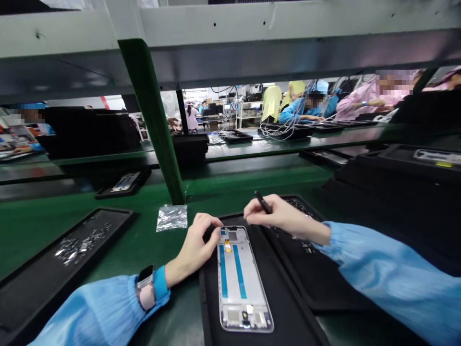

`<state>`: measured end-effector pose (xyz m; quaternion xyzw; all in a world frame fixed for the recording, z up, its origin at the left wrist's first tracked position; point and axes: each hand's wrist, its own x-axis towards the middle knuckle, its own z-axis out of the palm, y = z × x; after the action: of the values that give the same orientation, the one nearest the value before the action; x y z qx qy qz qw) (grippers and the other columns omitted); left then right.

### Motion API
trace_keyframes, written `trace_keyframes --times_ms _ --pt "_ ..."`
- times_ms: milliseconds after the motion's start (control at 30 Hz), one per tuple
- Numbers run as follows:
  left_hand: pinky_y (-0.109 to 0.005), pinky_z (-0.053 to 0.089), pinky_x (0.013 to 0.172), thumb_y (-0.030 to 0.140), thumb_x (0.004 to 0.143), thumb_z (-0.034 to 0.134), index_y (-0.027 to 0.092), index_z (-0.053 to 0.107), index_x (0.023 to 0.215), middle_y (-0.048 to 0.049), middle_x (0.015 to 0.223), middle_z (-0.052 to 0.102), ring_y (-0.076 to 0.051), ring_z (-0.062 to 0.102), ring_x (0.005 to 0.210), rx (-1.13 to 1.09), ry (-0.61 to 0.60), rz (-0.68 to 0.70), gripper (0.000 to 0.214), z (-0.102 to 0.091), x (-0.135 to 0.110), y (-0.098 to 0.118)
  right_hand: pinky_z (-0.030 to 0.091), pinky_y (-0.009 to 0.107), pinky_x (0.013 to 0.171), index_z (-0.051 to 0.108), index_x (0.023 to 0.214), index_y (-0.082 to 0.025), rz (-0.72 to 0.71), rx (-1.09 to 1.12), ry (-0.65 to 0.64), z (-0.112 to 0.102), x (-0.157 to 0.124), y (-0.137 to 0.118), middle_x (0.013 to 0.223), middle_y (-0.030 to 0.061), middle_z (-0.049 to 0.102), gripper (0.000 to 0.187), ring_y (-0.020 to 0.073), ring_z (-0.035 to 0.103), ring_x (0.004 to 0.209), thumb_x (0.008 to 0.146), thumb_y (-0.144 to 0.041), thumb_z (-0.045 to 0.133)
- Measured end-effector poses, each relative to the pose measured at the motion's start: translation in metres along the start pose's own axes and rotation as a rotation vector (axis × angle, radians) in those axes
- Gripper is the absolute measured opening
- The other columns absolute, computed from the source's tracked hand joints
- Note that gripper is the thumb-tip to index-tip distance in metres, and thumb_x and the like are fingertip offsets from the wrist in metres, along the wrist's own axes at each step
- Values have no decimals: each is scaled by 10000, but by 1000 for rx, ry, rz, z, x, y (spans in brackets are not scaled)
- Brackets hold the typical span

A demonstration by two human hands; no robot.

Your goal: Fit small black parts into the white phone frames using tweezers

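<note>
A silver phone frame (248, 274) with two blue strips and a small orange-yellow patch lies in a black tray (284, 307) in front of me. My left hand (201, 240) is closed at its upper left corner, thumb and fingers gripping the edge. Above and right of the frame's top end, my right hand (272, 216) is closed round a slim black pen-like tool (263, 202). The tool's lower end is hidden by the fingers. Under my right forearm lies a second black tray (324, 283) holding small parts.
At the left, another black tray (29, 298) holds many small shiny parts. A clear plastic bag (172, 217) lies by the green post (153, 120). Stacked black trays (396, 202) stand at the right. A shelf beam (230, 33) crosses overhead; co-workers (302, 108) sit beyond.
</note>
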<state>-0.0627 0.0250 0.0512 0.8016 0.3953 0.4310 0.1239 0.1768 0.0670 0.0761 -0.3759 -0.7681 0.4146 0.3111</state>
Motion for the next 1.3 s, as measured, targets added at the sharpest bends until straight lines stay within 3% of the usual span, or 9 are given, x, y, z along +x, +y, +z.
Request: trace_keyframes --times_ms 167,300,433,633,933,1133,1300 --pt "-302 433 733 195 833 477 183 532 791 -41 792 581 -176 504 812 -91 -71 -11 70 5 -1 -2 305 187 431 578 721 -128 77 336 -24 53 22 -9 570 -15 545 203 59 424 441 697 -316 650" --pt "-285 434 707 213 830 509 170 547 766 -39 769 580 -165 515 776 -153 -82 -34 85 9 -3 -5 243 169 399 536 688 -130 123 414 -12 68 18 -3 482 -46 475 204 47 375 401 669 -298 650" --pt "-264 424 658 192 832 496 165 545 729 -29 726 569 -146 519 711 -153 -92 -58 117 11 -5 -7 289 175 419 530 694 -132 102 356 -14 70 14 -3 464 -64 428 177 53 369 412 677 -283 621" --pt "-260 419 650 193 830 494 171 530 707 -19 708 569 -142 517 696 -129 -94 -51 130 10 -5 -8 341 192 503 558 675 -141 -88 -50 79 70 12 -6 591 -20 517 36 84 441 542 689 -174 557" --pt "-254 438 671 169 814 509 164 565 798 -24 764 599 -143 550 726 -154 -103 -101 59 10 -5 -8 308 191 457 563 695 -136 -22 12 71 68 13 -1 528 -42 451 129 68 380 473 760 -247 548" --pt "-241 423 632 167 822 493 164 556 774 -20 733 587 -137 533 693 -129 -126 -61 80 11 -6 -10 425 207 570 604 781 -143 -157 -101 91 65 10 -7 742 20 625 95 120 556 636 711 -157 540" --pt "-239 407 611 177 834 483 163 550 749 -18 717 571 -135 519 682 -113 -158 -64 109 10 -5 -9 426 222 601 623 758 -160 -259 -244 83 63 9 -5 727 15 640 133 131 574 655 671 -93 547"
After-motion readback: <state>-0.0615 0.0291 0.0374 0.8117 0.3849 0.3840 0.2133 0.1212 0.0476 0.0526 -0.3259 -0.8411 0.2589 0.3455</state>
